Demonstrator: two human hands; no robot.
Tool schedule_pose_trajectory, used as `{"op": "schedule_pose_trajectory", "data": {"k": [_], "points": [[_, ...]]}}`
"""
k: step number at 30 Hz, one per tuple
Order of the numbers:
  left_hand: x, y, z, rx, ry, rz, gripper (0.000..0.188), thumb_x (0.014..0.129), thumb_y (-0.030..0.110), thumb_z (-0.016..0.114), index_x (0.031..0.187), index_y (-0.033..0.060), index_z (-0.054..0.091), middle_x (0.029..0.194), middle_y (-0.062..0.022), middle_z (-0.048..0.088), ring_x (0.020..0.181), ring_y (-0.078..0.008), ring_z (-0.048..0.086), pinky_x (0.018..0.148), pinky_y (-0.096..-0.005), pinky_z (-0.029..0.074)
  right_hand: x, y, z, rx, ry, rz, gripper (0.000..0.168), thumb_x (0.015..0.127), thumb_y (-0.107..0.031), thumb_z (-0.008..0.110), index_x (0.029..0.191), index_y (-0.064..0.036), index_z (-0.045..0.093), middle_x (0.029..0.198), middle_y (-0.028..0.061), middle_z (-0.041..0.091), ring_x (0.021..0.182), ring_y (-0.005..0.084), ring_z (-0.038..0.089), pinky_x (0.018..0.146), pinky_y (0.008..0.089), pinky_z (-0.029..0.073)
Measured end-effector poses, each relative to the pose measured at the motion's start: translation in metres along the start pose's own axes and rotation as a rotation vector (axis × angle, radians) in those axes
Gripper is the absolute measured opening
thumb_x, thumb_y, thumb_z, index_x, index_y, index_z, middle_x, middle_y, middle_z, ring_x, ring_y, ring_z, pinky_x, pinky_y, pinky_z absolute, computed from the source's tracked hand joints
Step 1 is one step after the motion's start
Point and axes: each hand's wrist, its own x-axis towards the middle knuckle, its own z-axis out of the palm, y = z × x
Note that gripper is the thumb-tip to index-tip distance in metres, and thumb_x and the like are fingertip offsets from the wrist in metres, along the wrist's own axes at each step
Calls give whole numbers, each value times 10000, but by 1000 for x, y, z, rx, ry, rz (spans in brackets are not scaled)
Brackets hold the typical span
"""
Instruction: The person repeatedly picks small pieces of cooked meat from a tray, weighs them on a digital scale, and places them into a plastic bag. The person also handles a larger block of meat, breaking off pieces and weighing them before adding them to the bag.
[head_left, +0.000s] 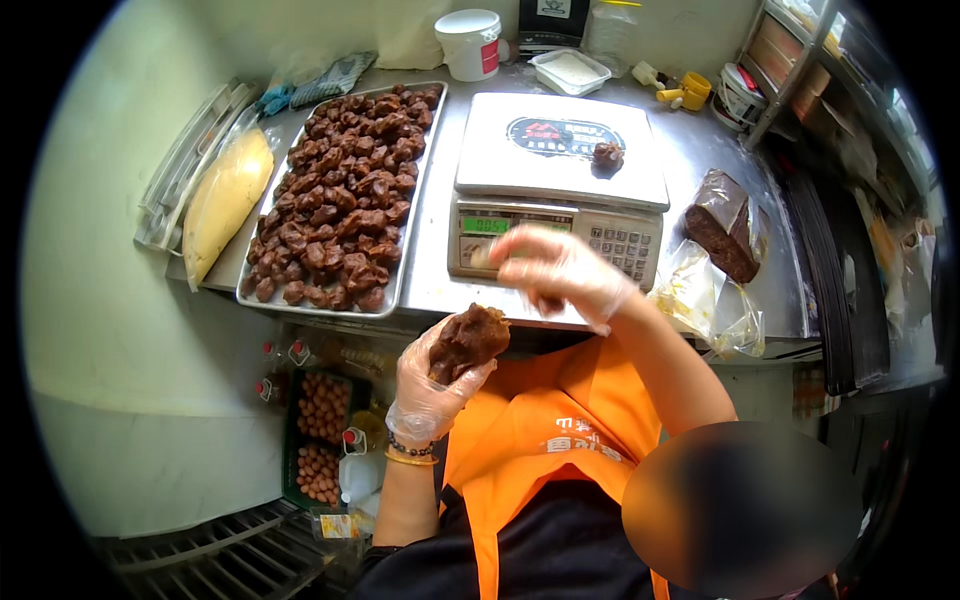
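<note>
My left hand, in a clear plastic glove, grips a large lump of dark-brown paste in front of the metal table's edge. My right hand, gloved too and blurred, hovers in front of the digital scale. A small piece of brown paste shows at its curled lower fingers. One small brown lump rests on the scale's plate, and the green display is lit. Left of the scale, a metal tray holds many similar brown lumps.
A wrapped block of dark paste lies right of the scale, beside a crumpled plastic bag. A bag of yellow filling is left of the tray. Behind stand a white bucket and a plastic tub. Eggs sit in a crate below.
</note>
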Motion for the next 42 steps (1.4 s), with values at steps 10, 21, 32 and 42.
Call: {"op": "schedule_pose_trajectory", "data": {"k": [10, 21, 32, 42], "points": [[0, 16, 12, 1024, 30, 463, 644, 709, 159, 873, 1302, 69, 641, 1045, -123, 694, 924, -336, 691, 802, -425, 579, -27, 51, 24, -190, 135, 95, 311, 998, -357, 701, 1022, -53, 644, 785, 41, 630, 641, 99, 577, 517, 257, 459], [-5, 15, 12, 1010, 41, 414, 611, 711, 112, 857, 1286, 65, 655, 1044, -145, 696, 930, -357, 692, 819, -420, 577, -34, 69, 23, 221, 26, 83, 201, 991, -197, 739, 1124, -70, 657, 900, -3, 649, 753, 76, 583, 684, 244, 486], [-2, 11, 15, 911, 72, 381, 596, 721, 102, 863, 1280, 57, 662, 1040, -146, 698, 905, -359, 692, 802, -417, 576, -36, 89, 38, 128, 300, -239, 97, 948, -81, 772, 999, -39, 701, 886, 23, 683, 749, 80, 594, 678, 229, 505], [-2, -10, 5, 484, 25, 196, 497, 851, -70, 735, 1330, -37, 606, 1149, -96, 703, 1016, -167, 711, 874, -297, 590, -35, 76, 17, 599, 272, -104, 149, 999, -95, 689, 1136, -47, 654, 925, 46, 635, 798, 114, 598, 718, 234, 501]]}}
